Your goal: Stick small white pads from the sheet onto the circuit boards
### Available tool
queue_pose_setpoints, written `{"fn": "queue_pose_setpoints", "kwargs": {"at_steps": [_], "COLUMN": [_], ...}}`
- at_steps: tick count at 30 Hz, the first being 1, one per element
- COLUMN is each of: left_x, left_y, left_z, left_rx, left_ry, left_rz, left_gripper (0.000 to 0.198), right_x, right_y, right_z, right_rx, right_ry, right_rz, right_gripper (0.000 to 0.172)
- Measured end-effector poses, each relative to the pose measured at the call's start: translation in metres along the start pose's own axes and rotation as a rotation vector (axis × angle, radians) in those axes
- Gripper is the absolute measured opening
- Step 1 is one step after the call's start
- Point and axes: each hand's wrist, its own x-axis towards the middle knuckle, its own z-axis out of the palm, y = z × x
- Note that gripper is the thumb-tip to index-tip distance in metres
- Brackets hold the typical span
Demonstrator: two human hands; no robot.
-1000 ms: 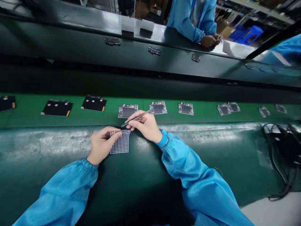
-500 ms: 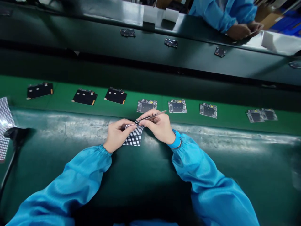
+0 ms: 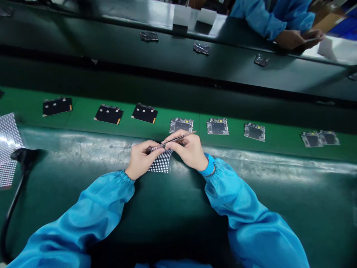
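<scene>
Pinched in my right hand (image 3: 188, 149) is a pair of metal tweezers (image 3: 178, 138), its tips pointing left toward my left fingers. My left hand (image 3: 143, 158) is closed on a thin flat piece (image 3: 152, 149) seen nearly edge-on, too hidden to name. Both hands' fingertips almost meet. Under them lies a sheet of small round white stickers (image 3: 159, 163), partly covered by the fingers. Just beyond my right hand, a bare circuit board (image 3: 181, 125) rests on the green strip.
More circuit boards (image 3: 217, 127) lie to the right, and black-covered boards (image 3: 108, 114) to the left. At far left are a larger dotted sheet (image 3: 8, 130) and a black plug with its cable (image 3: 24, 158). Across, a co-worker's hands (image 3: 298, 39) hold something thin above several small boards (image 3: 201, 48).
The view has shifted slightly, so the near boards and plug appear farther right. The small boards across have slid a little left. My hands keep nearly the same pose.
</scene>
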Motion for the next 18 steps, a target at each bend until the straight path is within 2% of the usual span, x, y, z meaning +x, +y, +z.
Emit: {"fn": "queue_pose_setpoints", "kwargs": {"at_steps": [5, 8, 13, 15, 18], "left_x": [-0.001, -0.001, -0.001, -0.002, -0.002], "left_y": [-0.001, -0.002, 0.002, 0.003, 0.001], "left_z": [0.0, -0.001, -0.001, -0.001, -0.001], "left_rx": [-0.004, -0.005, 0.003, 0.01, 0.031], "left_ry": [-0.008, -0.004, 0.018, 0.022, 0.02], "left_rz": [-0.003, -0.011, -0.02, -0.02, -0.024], "left_gripper": [0.011, 0.01, 0.007, 0.007, 0.009], "right_x": [-0.001, 0.008, 0.033, 0.04, 0.046], "right_y": [-0.004, -0.002, 0.026, 0.041, 0.055], "right_z": [0.001, -0.011, -0.052, -0.064, -0.071], "right_rx": [0.043, 0.078, 0.017, 0.006, -0.012], "right_ry": [0.016, 0.091, 0.383, 0.434, 0.445], "right_rz": [-0.003, -0.011, -0.021, -0.004, 0.029], "right_gripper": [0.012, 0.015, 0.02, 0.023, 0.027]}}
